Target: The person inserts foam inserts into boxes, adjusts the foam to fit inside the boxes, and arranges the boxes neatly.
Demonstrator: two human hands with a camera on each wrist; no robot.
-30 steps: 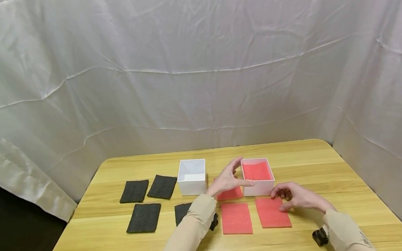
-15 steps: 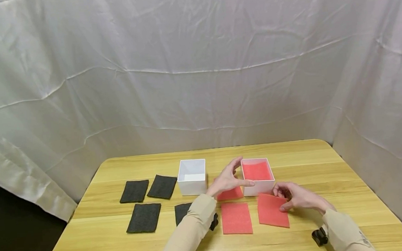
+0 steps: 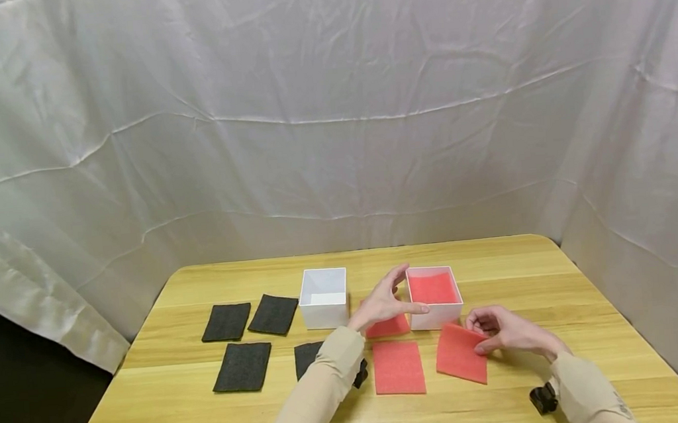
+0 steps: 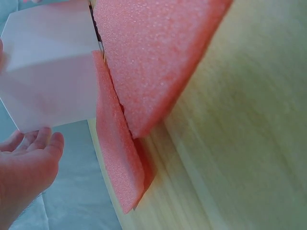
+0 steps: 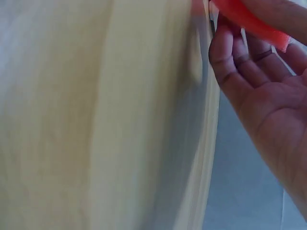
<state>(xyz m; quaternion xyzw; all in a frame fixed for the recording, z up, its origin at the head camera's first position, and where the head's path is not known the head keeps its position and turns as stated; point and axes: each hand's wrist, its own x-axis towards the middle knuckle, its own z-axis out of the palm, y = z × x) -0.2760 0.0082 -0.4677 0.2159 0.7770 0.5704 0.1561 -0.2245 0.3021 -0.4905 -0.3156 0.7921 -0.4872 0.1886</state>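
My left hand [image 3: 384, 301] braces the right-hand white box [image 3: 437, 316], its thumb along the front wall and its fingers at the left back corner. A red foam sheet [image 3: 432, 288] lies inside that box. In the right wrist view my right hand [image 5: 273, 91] pinches another red foam sheet [image 5: 252, 21] between thumb and fingers. From the head view, this sheet has its far edge raised and bent in front of the box. Two more red foam sheets are near: one flat sheet [image 3: 399, 368] in front, and one sheet [image 3: 388, 327] partly hidden under my left hand.
A second white box [image 3: 325, 312] stands left of my left hand. Several black sheets lie on the left, including a back sheet [image 3: 226, 322] and a front sheet [image 3: 242, 367]; one black sheet [image 3: 309, 358] is partly covered by my left sleeve. Curtains surround the wooden table [image 3: 169, 411].
The red foam sheet under my right hand has lifted at its far edge and bent toward me, tilting as my right hand shifts slightly right. My left hand stays at the box.
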